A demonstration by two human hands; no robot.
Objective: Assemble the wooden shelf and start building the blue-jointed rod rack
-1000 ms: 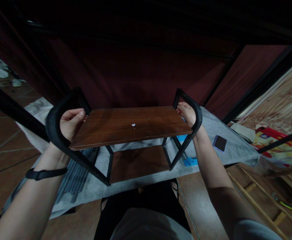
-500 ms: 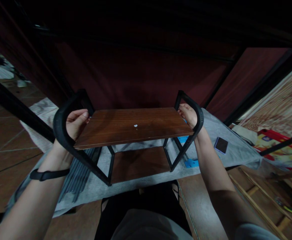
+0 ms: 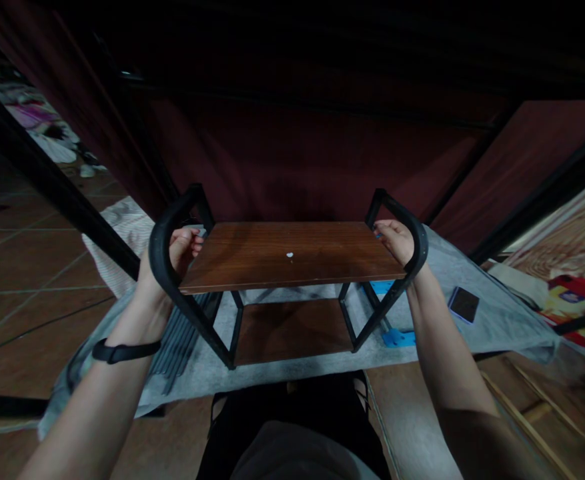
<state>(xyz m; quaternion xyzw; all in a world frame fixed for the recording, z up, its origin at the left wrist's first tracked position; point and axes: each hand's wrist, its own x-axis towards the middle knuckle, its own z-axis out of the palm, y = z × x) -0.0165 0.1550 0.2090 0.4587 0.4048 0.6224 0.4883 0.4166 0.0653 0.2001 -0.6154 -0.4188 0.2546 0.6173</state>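
Standing over a grey sheet [image 3: 502, 330] in the centre of the frame, the two-level rack [image 3: 297, 270] is showing its brown upper board [image 3: 252, 247]. The left hand [image 3: 183, 248] is resting inside the left black loop [image 3: 159, 250], and the right hand [image 3: 396, 240] inside the right one. Both are bending their fingers near the board's ends; whether either grip is pinching something, I cannot tell. Dark tubes [image 3: 182, 340] are lying at lower left, a blue piece [image 3: 397, 338] and a flat device [image 3: 465, 304] at right.
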